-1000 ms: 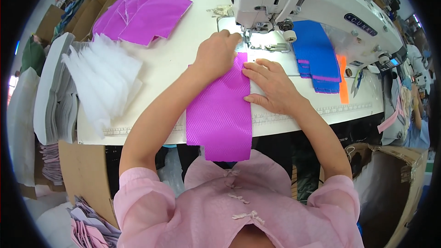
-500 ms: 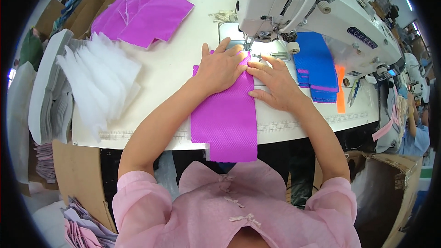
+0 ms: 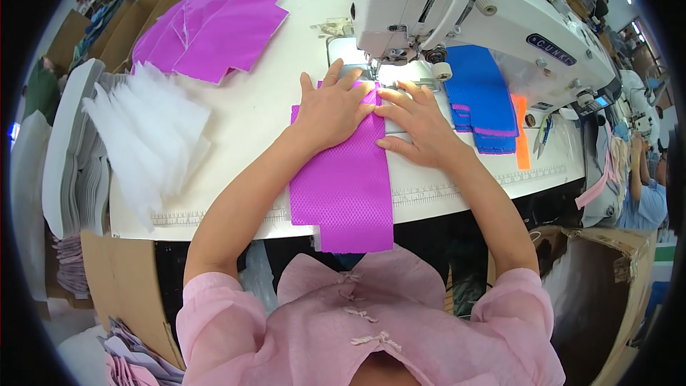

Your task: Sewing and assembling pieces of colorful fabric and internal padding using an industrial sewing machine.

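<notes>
A magenta mesh fabric piece (image 3: 343, 186) lies lengthwise on the white table, its far end at the needle of a white sewing machine (image 3: 400, 7) and its near end hanging over the front edge. My left hand (image 3: 334, 109) rests flat on the fabric's far part with fingers spread. At the fabric's right edge, my right hand (image 3: 418, 121) lies with fingers apart, fingertips touching the cloth beside the needle area. Both hands press down without gripping. The presser foot and needle are partly lost in the bright lamp light.
Magenta pieces (image 3: 207, 32) lie at the back left, white wadding sheets (image 3: 146, 136) nearer. Blue fabric pieces (image 3: 480, 100), an orange strip (image 3: 521, 132) and thread snips (image 3: 544, 134) lie at right. A ruler tape (image 3: 457, 191) runs along the front edge. Another person (image 3: 647, 196) sits far right.
The view has shifted slightly, so table and machine appear a little further left. Both hands keep nearly the same pose on the magenta fabric, which remains at the needle.
</notes>
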Demonstrator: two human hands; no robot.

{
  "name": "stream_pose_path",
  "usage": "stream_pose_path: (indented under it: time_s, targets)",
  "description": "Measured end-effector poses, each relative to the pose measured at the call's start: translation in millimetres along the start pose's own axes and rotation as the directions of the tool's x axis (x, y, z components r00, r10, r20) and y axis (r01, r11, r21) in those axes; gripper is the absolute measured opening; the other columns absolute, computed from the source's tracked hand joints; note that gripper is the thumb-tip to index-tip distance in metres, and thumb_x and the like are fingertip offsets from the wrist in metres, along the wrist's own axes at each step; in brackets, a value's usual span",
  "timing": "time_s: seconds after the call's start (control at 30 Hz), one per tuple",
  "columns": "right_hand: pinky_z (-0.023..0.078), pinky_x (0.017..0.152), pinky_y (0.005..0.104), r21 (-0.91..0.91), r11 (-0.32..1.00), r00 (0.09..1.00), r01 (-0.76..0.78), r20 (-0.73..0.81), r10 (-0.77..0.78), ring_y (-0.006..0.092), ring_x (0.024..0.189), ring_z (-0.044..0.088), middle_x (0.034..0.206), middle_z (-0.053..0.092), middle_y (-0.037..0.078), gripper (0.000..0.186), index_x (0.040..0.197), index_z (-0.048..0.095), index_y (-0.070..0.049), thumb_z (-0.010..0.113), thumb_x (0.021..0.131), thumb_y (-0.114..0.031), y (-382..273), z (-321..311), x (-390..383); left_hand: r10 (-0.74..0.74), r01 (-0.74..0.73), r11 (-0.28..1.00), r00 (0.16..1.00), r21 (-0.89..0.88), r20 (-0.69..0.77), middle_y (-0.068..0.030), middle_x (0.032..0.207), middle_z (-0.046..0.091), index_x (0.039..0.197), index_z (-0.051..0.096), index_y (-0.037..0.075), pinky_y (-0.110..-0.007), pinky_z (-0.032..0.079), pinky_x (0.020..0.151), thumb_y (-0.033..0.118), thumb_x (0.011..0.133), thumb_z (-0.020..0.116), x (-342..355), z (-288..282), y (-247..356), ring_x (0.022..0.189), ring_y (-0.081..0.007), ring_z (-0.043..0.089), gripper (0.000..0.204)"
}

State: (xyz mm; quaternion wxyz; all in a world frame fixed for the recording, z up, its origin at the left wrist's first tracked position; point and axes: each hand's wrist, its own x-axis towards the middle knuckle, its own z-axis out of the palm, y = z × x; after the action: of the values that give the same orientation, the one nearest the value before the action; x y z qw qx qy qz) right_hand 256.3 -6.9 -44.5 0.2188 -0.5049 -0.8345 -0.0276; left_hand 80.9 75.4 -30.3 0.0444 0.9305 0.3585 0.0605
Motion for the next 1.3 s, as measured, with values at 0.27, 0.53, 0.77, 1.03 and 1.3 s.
stream_pose_path:
  time_s: [0.27,0.53,0.77,1.03,1.3]
  targets:
    - [0.023,0.096,0.0527,-0.001,0.998,0.997,-0.059,0.043,0.059,0.0355,0.121,0.033,0.125,0.046,0.011,0.049,0.112,0.053,-0.013,0.054,0.079,-0.049,0.1,-1.8,3.9,-0.047,0.047,0.998,0.999,-0.048,0.006,-0.0069,0.137,0.034,0.119,0.053,0.021,-0.065,0.019,0.095,0.04,0.089,0.04,5.0,-0.7,-2.5,0.132,-0.0251,0.021,0.038]
    - [0.024,0.095,0.0529,-0.007,0.998,0.998,-0.059,0.037,0.059,0.035,0.121,0.033,0.125,0.047,0.01,0.048,0.112,0.053,-0.013,0.054,0.079,-0.049,-3.7,1.2,1.0,-0.05,0.049,0.997,0.999,-0.057,0.0,-0.008,0.138,0.034,0.12,0.053,0.021,-0.064,0.02,0.094,0.04,0.089,0.041,1.6,6.3,-4.8,0.133,-0.0256,0.02,0.039]
    - [0.025,0.094,0.0517,-0.121,0.992,0.997,-0.042,0.063,0.05,0.031,0.118,0.036,0.125,0.048,0.002,0.038,0.117,0.052,-0.015,0.044,0.088,-0.037,3.3,7.8,3.1,-0.016,0.016,1.0,0.997,-0.009,-0.071,-0.009,0.135,0.035,0.123,0.05,0.021,-0.066,0.022,0.091,0.039,0.088,0.043,7.2,16.2,-12.5,0.131,-0.0267,0.023,0.04]
    - [0.025,0.095,0.0475,-0.289,0.956,0.997,-0.038,0.056,0.056,0.0237,0.121,0.034,0.13,0.044,-0.003,0.04,0.124,0.047,-0.02,0.039,0.09,-0.039,9.6,12.1,2.9,0.139,-0.052,0.97,0.922,0.239,-0.362,-0.0104,0.127,0.043,0.112,0.054,0.011,-0.055,0.033,0.089,0.034,0.085,0.05,-8.7,8.5,-6.0,0.12,-0.0308,0.036,0.035]
    - [0.03,0.095,0.0443,-0.397,0.916,0.998,-0.054,-0.006,0.057,0.022,0.12,0.037,0.128,0.047,0.001,0.042,0.127,0.045,-0.019,0.04,0.09,-0.038,6.2,12.3,-3.9,0.422,-0.494,0.806,0.866,-0.327,-0.27,-0.0122,0.091,0.054,0.095,0.058,0.001,-0.036,0.045,0.07,0.022,0.065,0.071,-124.3,-12.7,47.0,0.082,-0.0287,0.054,0.039]
